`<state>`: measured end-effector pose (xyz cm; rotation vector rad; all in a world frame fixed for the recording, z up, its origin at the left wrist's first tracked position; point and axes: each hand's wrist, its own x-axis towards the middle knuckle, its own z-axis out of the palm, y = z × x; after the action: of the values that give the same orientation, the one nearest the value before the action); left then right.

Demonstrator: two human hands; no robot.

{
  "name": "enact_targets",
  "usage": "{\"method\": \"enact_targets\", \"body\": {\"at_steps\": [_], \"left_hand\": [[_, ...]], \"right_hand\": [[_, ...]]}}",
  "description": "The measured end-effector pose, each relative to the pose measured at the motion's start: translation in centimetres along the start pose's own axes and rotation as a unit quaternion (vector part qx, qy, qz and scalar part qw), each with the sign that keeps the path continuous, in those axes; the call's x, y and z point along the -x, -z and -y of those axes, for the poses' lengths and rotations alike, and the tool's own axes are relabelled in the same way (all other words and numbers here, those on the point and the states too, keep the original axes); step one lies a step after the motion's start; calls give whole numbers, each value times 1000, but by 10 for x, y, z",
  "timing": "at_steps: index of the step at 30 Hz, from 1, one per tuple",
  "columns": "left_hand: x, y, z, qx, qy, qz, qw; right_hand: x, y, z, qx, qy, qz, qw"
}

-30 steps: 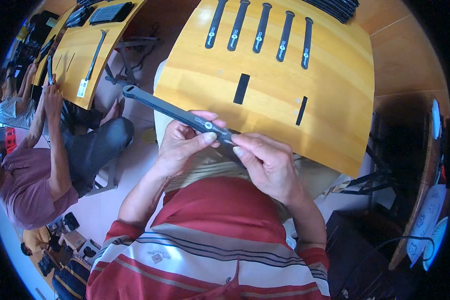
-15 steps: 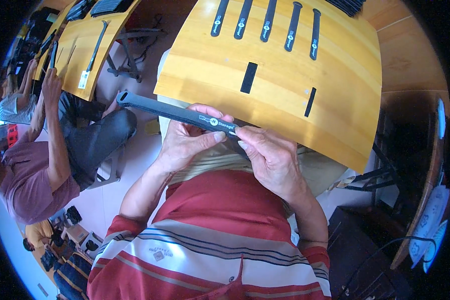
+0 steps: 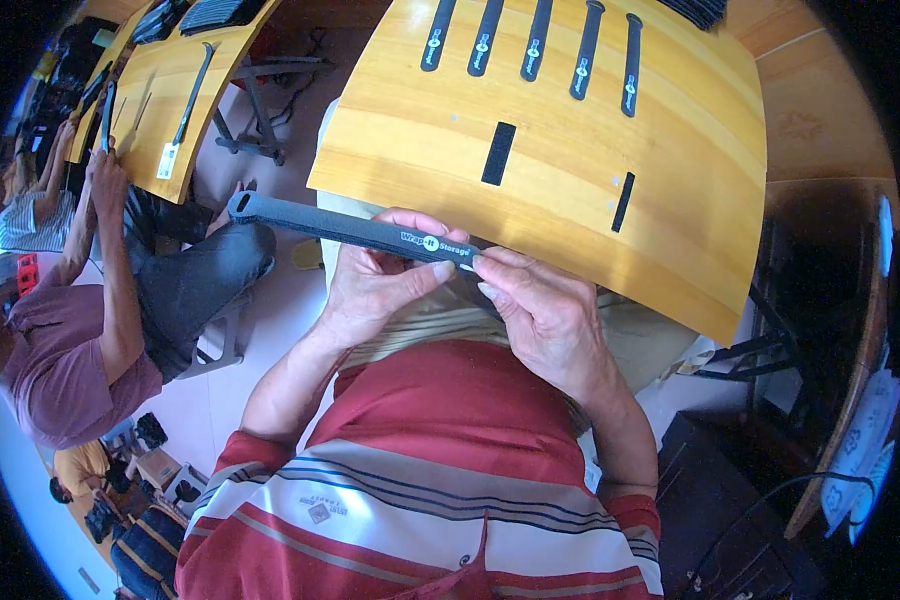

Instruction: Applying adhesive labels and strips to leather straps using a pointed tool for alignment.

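A bundle of layered dark grey straps (image 3: 315, 220) with pale printing near one end is held above my lap, just off the table's near edge. Its far-left end is rounded and has an oval slot. My left hand (image 3: 378, 288) grips the printed part, thumb in front and fingers behind. At the bundle's right end, my right hand (image 3: 550, 305) pinches the tip between thumb and forefinger. Part of that tip is hidden by the fingers. Further off, several similar dark straps (image 3: 533, 45) lie side by side on the wooden table (image 3: 390, 130).
Two black strips, a wider one (image 3: 499, 154) and a narrower one (image 3: 623, 203), lie on the tabletop. A dark stack (image 3: 698, 10) sits at its far right. To the left, a seated co-worker (image 3: 80, 340) handles a strap by another wooden table (image 3: 175, 110).
My hands keep the same grip on the strap bundle. Its slotted end has shifted very slightly left and down. The co-worker's hands at left have lowered a little.
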<state>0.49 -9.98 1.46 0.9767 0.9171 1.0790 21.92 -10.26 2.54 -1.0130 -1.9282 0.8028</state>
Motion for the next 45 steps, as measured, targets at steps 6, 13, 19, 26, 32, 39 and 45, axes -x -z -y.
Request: {"method": "enact_targets", "body": {"at_steps": [6, 13, 19, 26, 32, 39, 45], "left_hand": [[-1, -1, 1, -13, 7, -14, 1000], [-2, -2, 2, -1, -3, -26, 1000], [-2, -1, 1, -23, 10, -22, 999], [-2, -1, 4, -29, 10, -21, 999], [-1, -3, 3, -41, 15, -26, 999], [-4, 3, 5, -144, -47, 22, 988], [-3, 4, 7, -145, -75, 38, 986]], "right_hand": [[-1, 1, -2, -2, -1, 4, 1000], [-2, 5, 2, -17, -51, 43, 998], [1, 4, -1, -39, -59, 30, 997], [1, 1, -3, -31, -51, 19, 998], [1, -4, 0, 15, -49, 1, 999], [4, -6, -1, 34, -41, -6, 999], [6, -3, -4, 24, -30, 6, 999]]}}
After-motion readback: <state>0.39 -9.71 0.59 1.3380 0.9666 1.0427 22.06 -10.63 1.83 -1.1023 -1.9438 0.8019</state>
